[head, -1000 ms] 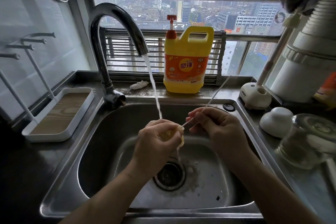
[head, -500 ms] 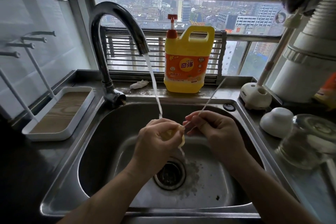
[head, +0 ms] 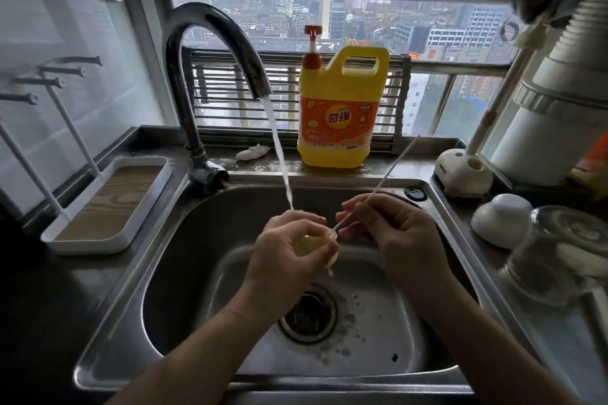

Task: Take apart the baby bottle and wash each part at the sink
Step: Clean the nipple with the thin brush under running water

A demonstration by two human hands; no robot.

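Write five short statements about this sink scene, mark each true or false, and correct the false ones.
1. Water runs from the tap. True.
2. The left hand holds a yellowish bottle part over the sink. True.
3. The right hand is empty. False: it pinches a thin white stick whose tip reaches the part.
4. The detergent jug lies in the basin. False: it stands upright on the ledge behind the sink.
5. A clear glass vessel sits on the counter right of the sink. True.
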